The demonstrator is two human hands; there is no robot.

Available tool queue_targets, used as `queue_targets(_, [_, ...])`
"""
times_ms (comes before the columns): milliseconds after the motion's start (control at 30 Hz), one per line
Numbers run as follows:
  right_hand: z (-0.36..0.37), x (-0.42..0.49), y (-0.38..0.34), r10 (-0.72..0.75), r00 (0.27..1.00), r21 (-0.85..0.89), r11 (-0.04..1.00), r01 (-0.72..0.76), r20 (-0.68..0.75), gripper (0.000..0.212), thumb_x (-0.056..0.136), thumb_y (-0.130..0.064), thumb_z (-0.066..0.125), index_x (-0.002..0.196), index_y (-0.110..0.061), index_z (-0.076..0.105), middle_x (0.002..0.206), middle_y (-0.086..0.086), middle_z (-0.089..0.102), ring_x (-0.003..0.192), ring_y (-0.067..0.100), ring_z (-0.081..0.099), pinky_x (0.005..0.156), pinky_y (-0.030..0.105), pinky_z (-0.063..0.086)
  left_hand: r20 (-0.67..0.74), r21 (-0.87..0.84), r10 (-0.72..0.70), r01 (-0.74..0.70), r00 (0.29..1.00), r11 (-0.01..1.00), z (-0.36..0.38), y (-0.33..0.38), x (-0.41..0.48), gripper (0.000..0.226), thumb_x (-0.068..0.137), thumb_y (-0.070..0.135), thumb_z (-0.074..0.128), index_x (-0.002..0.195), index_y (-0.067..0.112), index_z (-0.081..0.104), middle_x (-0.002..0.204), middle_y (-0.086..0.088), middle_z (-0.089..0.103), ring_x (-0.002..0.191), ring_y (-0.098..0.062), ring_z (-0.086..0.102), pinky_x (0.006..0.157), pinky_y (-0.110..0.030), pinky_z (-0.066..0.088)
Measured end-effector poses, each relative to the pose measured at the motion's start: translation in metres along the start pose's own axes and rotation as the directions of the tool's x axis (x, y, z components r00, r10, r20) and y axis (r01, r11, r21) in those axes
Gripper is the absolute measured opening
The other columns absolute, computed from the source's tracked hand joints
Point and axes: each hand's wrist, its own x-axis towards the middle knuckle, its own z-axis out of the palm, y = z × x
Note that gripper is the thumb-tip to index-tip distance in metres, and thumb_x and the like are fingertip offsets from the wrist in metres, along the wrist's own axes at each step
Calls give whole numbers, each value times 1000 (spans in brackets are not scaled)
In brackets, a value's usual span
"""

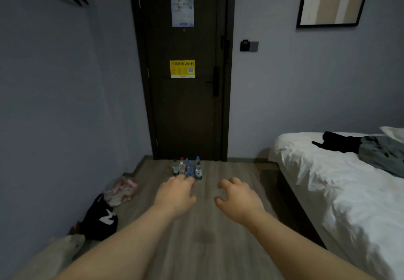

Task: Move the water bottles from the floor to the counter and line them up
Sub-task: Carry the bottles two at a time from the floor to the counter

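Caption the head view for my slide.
Left hand and right hand, both empty, reach toward water bottles clustered upright on the floor before the dark door.

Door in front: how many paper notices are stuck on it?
2. A blue notice is near the top of the door; a yellow notice is lower, near its middle. None seems hidden.

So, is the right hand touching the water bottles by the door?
Apart. The head view shows bare floor between the right hand and the water bottles.
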Motion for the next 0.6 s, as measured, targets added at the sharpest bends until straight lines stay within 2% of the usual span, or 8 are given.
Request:
queue_targets(167, [-11, 100, 41, -2, 1000, 40, 999, 1, 28, 49, 92, -39, 48, 139, -29, 37, 137, 2, 43, 124, 22, 43, 100, 38, 43, 6, -146, -47, 48, 999, 988, 18, 24, 109, 32, 90, 29, 53, 122, 21, 53, 122, -2, 53, 114, -19, 51, 93, -32, 47])
queue_targets(467, [-10, 250, 95, 57, 996, 36, 998, -60, 67, 47, 91, -42, 48, 135, -30, 40, 135, 0, 43, 121, 20, 45, 98, 39, 46, 22, -224, -71, 75, 997, 972, 40, 10, 267, 26, 91, 27, 54, 117, 22, 55, 118, -1, 53, 102, -14, 53, 84, -27, 46])
queue_targets(600, [8, 310, 107, 63, 994, 39, 997, -66, 92, 46, 91, -41, 48, 136, -29, 41, 136, 1, 43, 123, 22, 44, 99, 38, 44, 2, -257, -57, 56, 998, 965, 51, 2, 337, 34, 91, 28, 54, 124, 19, 54, 123, -4, 52, 113, -20, 52, 89, -30, 44])
